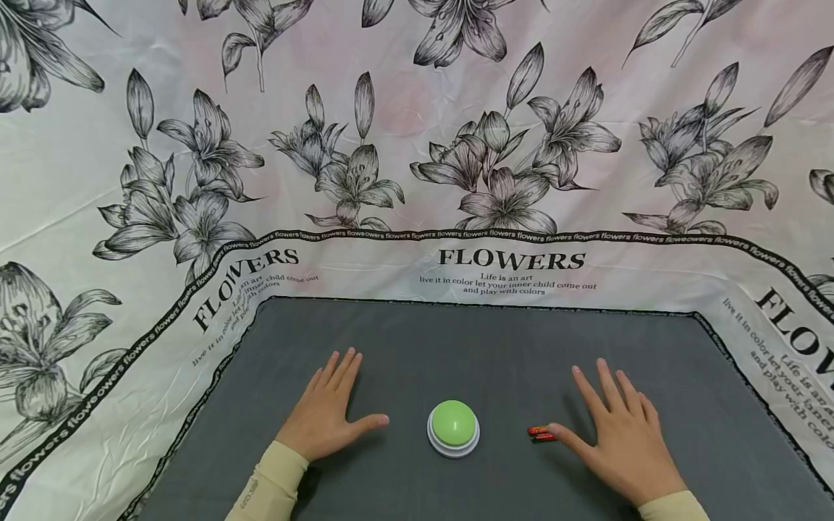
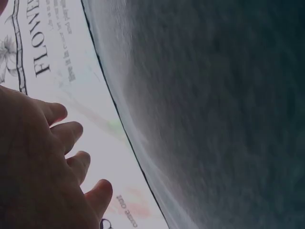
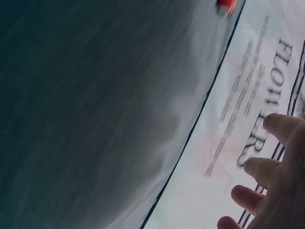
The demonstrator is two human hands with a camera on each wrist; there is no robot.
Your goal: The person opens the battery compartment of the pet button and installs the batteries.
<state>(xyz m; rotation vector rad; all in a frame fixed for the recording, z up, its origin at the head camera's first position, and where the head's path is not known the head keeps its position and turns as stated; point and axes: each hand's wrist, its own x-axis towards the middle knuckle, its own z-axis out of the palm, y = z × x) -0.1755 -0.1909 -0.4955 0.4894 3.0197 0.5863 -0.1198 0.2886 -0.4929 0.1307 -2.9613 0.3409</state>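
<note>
Green and domed on a white base, a round button (image 1: 454,423) sits between the two hands, just beyond the left thumb's tip and apart from it. The left hand's (image 1: 329,416) fingers are straight with narrow gaps, thumb stretched towards the button. The right hand's (image 1: 628,445) fingers are straight and spread well apart. Red-and-black batteries (image 1: 539,435) lie at the right thumb's tip; whether it touches them I cannot tell. Grey worktop (image 1: 495,362) extends below the fingers, and flower-printed cloth (image 1: 404,181) beyond the fingertips.
</note>
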